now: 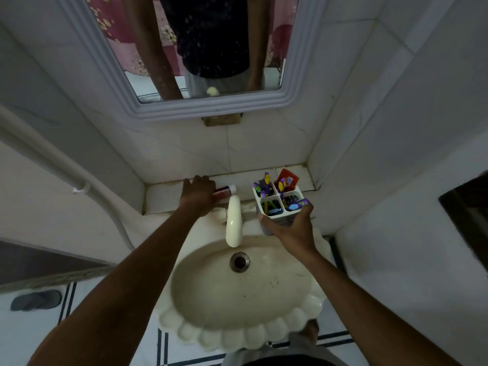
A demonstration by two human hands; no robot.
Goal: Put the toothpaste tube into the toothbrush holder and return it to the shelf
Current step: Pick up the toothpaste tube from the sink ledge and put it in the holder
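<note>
A red toothpaste tube [225, 191] with a white cap lies on the tiled shelf [163, 196] behind the sink. My left hand [198, 195] lies over its left end, fingers closed around it. My right hand [291, 228] grips a white four-compartment toothbrush holder [280, 204], held just above the sink's back right edge, in front of the shelf. The holder carries several toothbrushes and a red packet [287, 178] in its far compartment.
A cream tap [234, 223] rises between my two hands, over the cream scalloped sink [237, 336]. A mirror [200, 48] hangs above the shelf. White tiled walls close in on the right. A grey slipper [37, 299] lies on the floor at lower left.
</note>
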